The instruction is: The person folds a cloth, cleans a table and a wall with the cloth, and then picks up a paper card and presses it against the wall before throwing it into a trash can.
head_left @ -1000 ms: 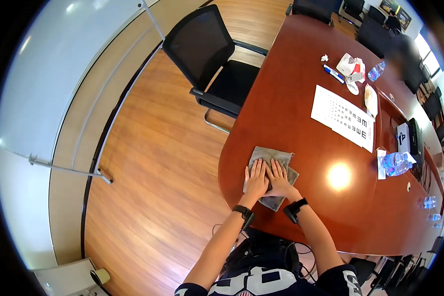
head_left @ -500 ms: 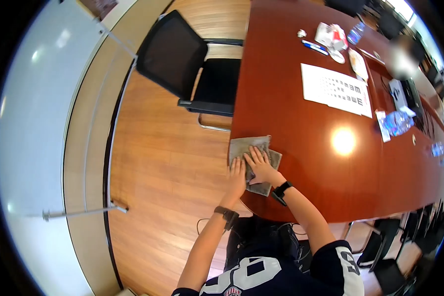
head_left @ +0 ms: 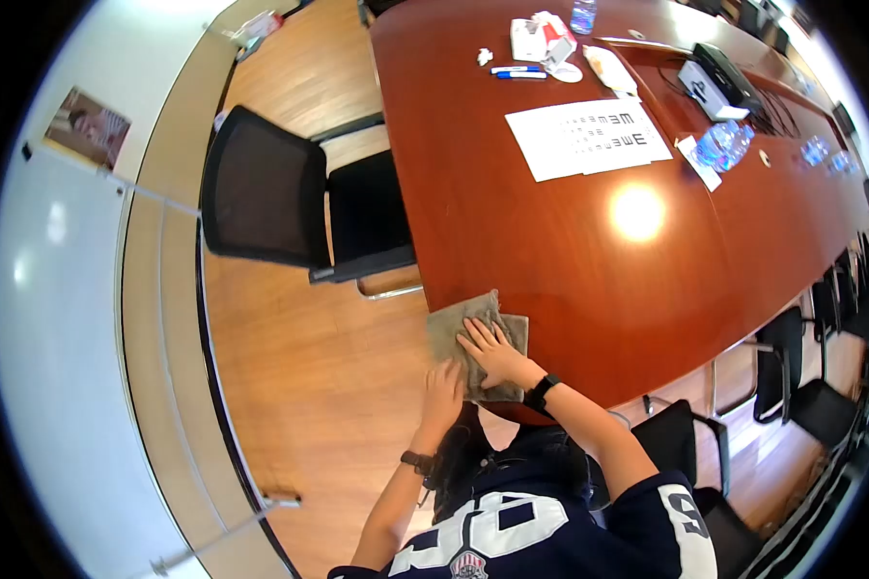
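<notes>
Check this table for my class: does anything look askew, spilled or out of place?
A crumpled white scrap lies loose near the markers, like litter. The printed sheets overlap with edges out of line, so they look askew. The rumpled cloth under the right hand looks ordinary. No spill or damage stands out.

Your cloth [head_left: 448,326] looks matt and, at this distance, perhaps fuzzy; your table [head_left: 521,246] is smooth, glossy wood, the sheets [head_left: 553,150] paper.
</notes>
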### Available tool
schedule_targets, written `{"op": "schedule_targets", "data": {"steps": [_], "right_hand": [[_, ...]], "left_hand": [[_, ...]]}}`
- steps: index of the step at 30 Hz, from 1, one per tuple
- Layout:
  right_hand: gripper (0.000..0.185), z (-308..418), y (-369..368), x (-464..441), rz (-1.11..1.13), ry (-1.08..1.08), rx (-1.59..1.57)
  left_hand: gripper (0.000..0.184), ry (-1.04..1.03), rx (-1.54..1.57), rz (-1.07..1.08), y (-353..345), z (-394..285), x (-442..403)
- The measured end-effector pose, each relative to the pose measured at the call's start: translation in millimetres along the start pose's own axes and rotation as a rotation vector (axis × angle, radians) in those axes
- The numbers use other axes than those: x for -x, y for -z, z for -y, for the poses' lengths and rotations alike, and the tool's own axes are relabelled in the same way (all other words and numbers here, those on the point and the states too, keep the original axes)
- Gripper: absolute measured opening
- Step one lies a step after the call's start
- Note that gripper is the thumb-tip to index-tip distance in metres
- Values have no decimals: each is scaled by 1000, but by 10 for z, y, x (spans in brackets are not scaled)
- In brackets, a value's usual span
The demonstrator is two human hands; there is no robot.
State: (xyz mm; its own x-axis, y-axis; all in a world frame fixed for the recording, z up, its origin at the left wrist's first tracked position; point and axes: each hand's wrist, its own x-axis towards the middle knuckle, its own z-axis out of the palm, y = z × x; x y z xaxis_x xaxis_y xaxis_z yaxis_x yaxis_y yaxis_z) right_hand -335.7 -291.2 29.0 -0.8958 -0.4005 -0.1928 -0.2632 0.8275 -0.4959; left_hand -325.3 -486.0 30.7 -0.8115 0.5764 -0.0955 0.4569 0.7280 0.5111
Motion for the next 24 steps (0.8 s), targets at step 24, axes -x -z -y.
{"op": "schedule_targets", "data": {"steps": [24], "right_hand": [[81,909,-327,-169,-398,-715,-68]], "left_hand": [[59,-621,-153,379,299,607,-1424]]}}
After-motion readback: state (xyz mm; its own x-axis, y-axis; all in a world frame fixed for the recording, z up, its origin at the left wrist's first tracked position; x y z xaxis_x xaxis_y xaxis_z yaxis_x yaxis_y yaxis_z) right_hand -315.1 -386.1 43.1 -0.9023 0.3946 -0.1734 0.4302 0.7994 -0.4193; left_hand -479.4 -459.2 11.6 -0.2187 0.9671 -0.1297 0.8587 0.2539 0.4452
